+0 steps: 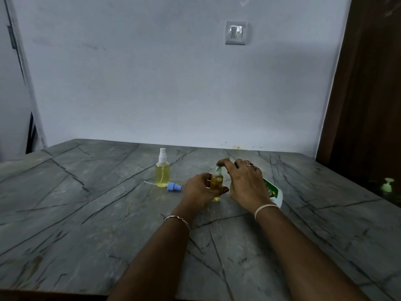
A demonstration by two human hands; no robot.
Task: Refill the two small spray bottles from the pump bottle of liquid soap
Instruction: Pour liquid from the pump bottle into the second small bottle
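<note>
Nearest the camera, both forearms reach forward over the grey veined tabletop [86,213]. The left wrist wears a chain bracelet [178,220] and the right wrist a pale band [265,208].

The left hand [198,191] has its grip closed round the open spray bottle [217,181], thumb in front and fingers behind. This small bottle stands upright on the tabletop with no cap on, holding amber-yellow liquid.

Just to its right, the right hand [245,183], with a dark ring [250,164] on one finger, lies palm down over the pump bottle [274,193]. That bottle is white with a green label and leans toward the small one. The right hand's grip seems curled over the green pump head, though motion blur and the hand itself hide most of it. The green spout [219,168] sits at the mouth of the small bottle.

Left of the hands, a blue spray cap [174,187] lies on its side with its thin tube pointing left. Just behind it stands the capped spray bottle [162,172], upright, white-topped and nearly full of yellow liquid.

Well apart at the right edge sits a small pale green object [387,184]. Beyond the tabletop, a light switch [236,32] is set in the wall [152,72].
</note>
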